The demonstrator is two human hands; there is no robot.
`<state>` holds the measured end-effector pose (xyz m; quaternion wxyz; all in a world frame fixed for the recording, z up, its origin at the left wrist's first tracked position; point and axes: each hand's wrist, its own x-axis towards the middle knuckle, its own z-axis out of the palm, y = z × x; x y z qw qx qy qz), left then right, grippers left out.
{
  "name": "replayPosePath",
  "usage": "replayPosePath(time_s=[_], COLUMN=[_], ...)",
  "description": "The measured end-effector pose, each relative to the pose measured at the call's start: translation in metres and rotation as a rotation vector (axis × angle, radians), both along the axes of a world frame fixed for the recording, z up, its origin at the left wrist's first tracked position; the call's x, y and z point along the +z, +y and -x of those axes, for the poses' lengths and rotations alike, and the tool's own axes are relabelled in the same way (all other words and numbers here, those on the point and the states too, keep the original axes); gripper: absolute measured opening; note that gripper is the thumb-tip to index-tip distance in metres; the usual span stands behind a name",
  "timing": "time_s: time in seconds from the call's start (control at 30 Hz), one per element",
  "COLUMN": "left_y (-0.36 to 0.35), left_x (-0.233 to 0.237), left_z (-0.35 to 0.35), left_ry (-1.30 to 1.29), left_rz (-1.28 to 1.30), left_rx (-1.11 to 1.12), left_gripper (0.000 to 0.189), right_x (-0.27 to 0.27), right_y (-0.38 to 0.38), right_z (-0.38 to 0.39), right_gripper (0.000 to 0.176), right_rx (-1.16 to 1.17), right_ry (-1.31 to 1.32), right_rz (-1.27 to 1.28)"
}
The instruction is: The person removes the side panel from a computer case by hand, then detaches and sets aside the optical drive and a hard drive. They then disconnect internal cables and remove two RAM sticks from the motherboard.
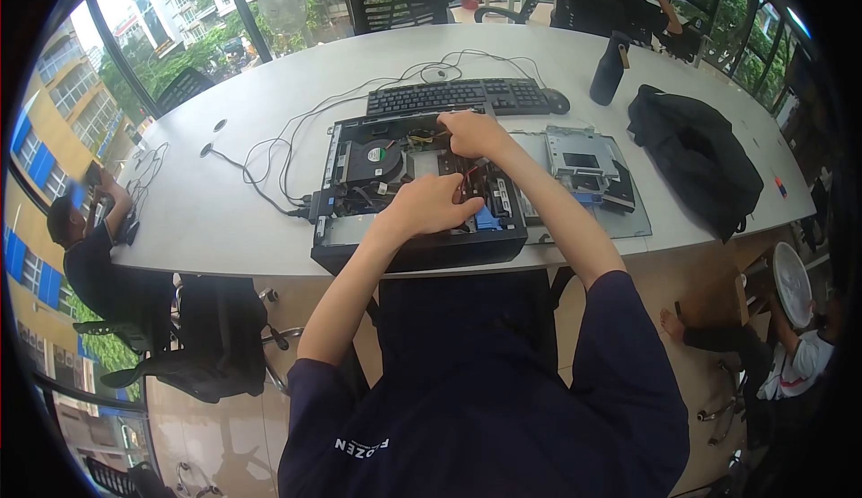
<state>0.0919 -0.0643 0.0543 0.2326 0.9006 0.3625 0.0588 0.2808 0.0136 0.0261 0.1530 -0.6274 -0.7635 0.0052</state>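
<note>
An opened desktop computer case (417, 255) lies flat in front of me, its inside facing up. A round black fan (374, 158) fills its left part, with cables and boards around it. My left hand (429, 205) reaches over the middle of the case, fingers stretched apart beside thin red wires and a blue plastic part (486, 219). What its fingertips touch is hard to make out. At the far edge of the case, my right hand (473, 133) has its fingers bent and pressed together. Whatever they hold is too small or hidden to name.
Behind the case are a black keyboard (449, 97), a mouse (557, 101) and cables. A removed panel with a metal bracket (579, 152) lies at right, with a dark bottle (610, 70) and black bag (696, 157) beyond. Other people sit around the white table (260, 94).
</note>
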Motion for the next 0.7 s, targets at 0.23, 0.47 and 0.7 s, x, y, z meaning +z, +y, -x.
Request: replayPosePath(time_s=[0.23,0.47,0.7], left_y=[0.000,0.004,0.004], left_x=[-0.005,-0.011,-0.014], left_z=[0.000,0.000,0.000], left_ry=[-0.046,-0.066,-0.080], left_rz=[-0.049,-0.061,-0.069], left_rx=[-0.004,-0.004,0.003], left_gripper=[0.048,0.047,0.045], right_x=[0.007,0.000,0.006], right_y=[-0.004,0.006,0.002], right_z=[0.003,0.001,0.002], right_gripper=[0.040,0.031,0.033], right_rx=[-0.020,-0.032,-0.024], right_ry=[-0.067,-0.093,-0.093], right_rz=[0.092,0.079,0.093])
